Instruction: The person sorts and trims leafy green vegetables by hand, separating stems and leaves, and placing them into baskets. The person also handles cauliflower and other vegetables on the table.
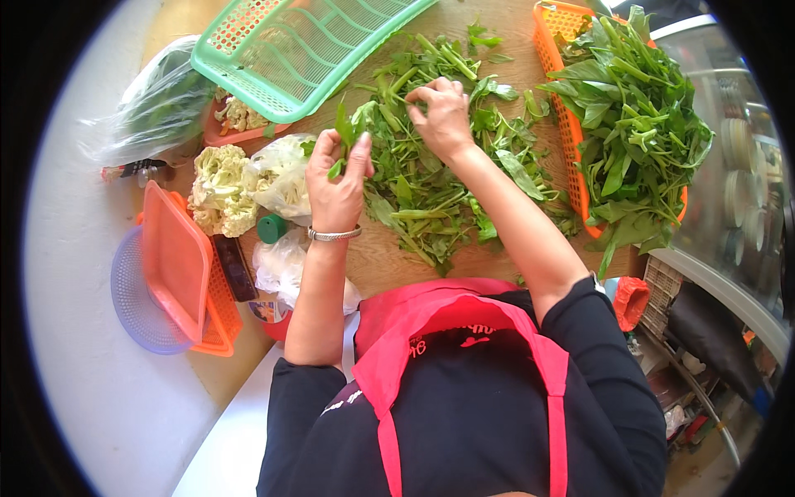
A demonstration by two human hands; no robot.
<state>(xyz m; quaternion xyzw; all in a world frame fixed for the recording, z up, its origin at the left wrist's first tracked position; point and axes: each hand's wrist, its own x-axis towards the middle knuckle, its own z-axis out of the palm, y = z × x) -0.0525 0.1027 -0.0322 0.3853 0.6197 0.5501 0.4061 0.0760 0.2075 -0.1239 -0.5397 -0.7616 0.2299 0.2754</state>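
Observation:
My left hand (338, 180), with a braided silver bracelet (334, 235) at its wrist, grips a small sprig of green leaves (348, 133) between thumb and fingers. My right hand (441, 115) is over a spread heap of leafy greens (428, 186) on the wooden table; its fingers are curled, and whether they pinch a stem cannot be told. Cut stems and loose leaves are mixed in the heap. To the right, an orange plastic basket (574, 168) is piled high with long-stemmed leafy greens (633, 124).
A green plastic basket (310, 93) lies beyond my left hand. Cauliflower (223, 186), a plastic bag of cauliflower (282, 180), a bag of greens (161, 105), a green cap (271, 228) and stacked plastic baskets (177, 261) sit at left. A glass-fronted cabinet (739, 161) borders the right.

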